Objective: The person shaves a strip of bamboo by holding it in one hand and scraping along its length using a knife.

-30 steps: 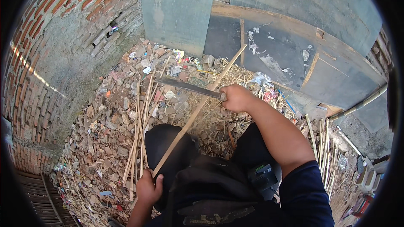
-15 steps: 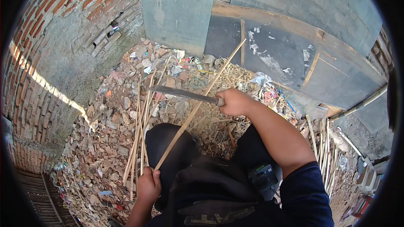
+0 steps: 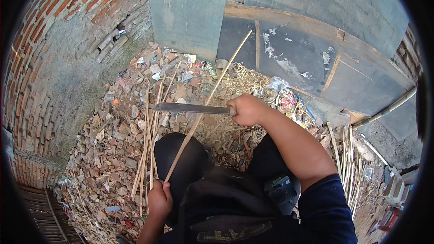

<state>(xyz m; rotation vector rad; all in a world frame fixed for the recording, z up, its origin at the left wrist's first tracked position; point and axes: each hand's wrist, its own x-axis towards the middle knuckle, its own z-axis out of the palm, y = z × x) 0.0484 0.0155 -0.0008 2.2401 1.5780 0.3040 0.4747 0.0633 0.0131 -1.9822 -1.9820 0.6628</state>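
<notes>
My left hand is closed around the near end of a long, pale bamboo strip. The strip slants over my left knee, its far end up by the dark panel. In my right hand is the handle of a machete, its dark blade pointing left and lying across the strip. Whether blade and strip touch, I cannot tell. Left of my knee, several more bamboo strips lie in a loose bunch on the rubble.
Broken brick rubble covers the ground, with curly shavings and litter ahead. A brick wall rises at left; grey panels stand in front. Further strips lie at right. A dark box-shaped device sits by my right thigh.
The machete's blade has swung from a slant to nearly level, its tip lower and further left. The strip's far end has shifted left and up. Both hands keep their hold.
</notes>
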